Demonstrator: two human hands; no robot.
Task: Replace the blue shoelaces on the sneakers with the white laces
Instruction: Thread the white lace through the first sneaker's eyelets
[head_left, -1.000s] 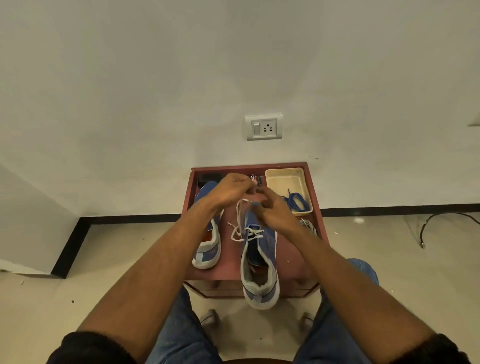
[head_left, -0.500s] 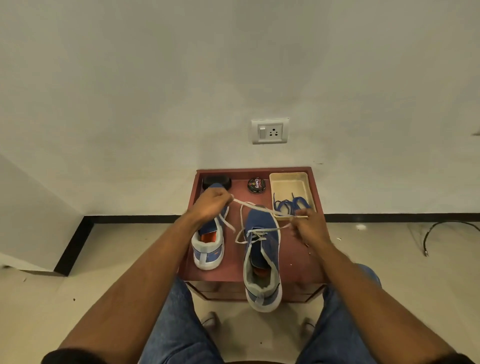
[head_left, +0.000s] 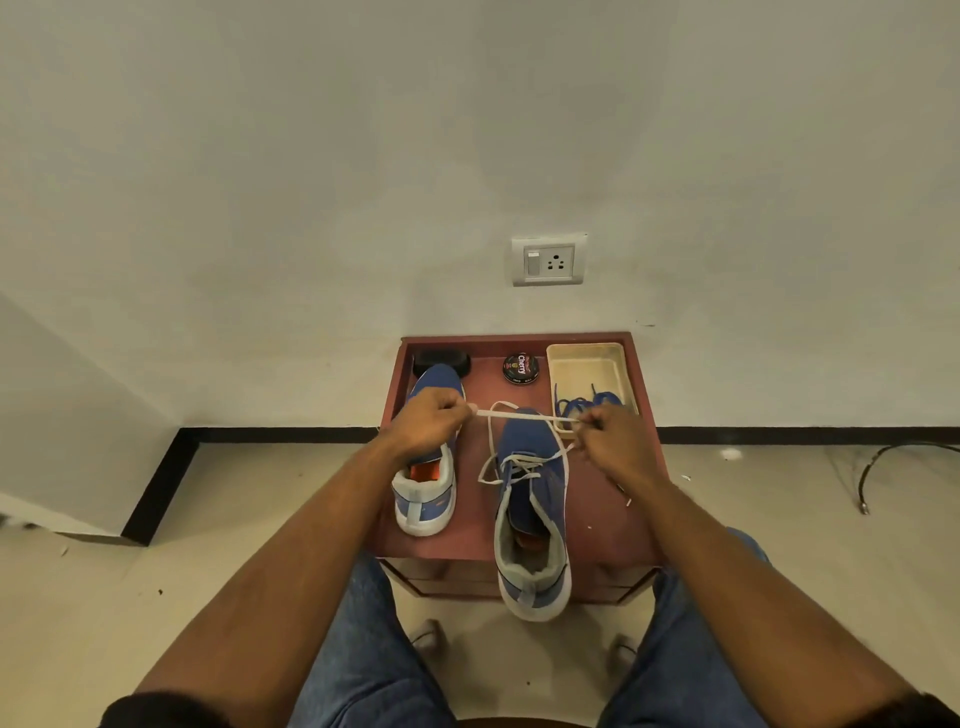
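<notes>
Two blue sneakers stand on a small red table (head_left: 470, 535). The right sneaker (head_left: 532, 512) carries a white lace (head_left: 519, 414) through its eyelets, its heel hanging over the table's near edge. My left hand (head_left: 428, 428) and my right hand (head_left: 613, 441) each pinch an end of that lace, which runs taut between them above the toe. The left sneaker (head_left: 428, 486) sits under my left hand, its eyelets hidden. Blue laces (head_left: 584, 405) lie in a cream tray (head_left: 589, 364) at the back right.
A round polish tin (head_left: 520, 368) and a black oval object (head_left: 441, 361) sit at the table's back edge against the wall. A wall socket (head_left: 549, 260) is above. My knees flank the table's front. A black cable (head_left: 893, 462) lies on the floor at right.
My hands have drawn apart sideways from above the right sneaker's toe, stretching the white lace taut between them. The view has tilted slightly, uncovering the tin.
</notes>
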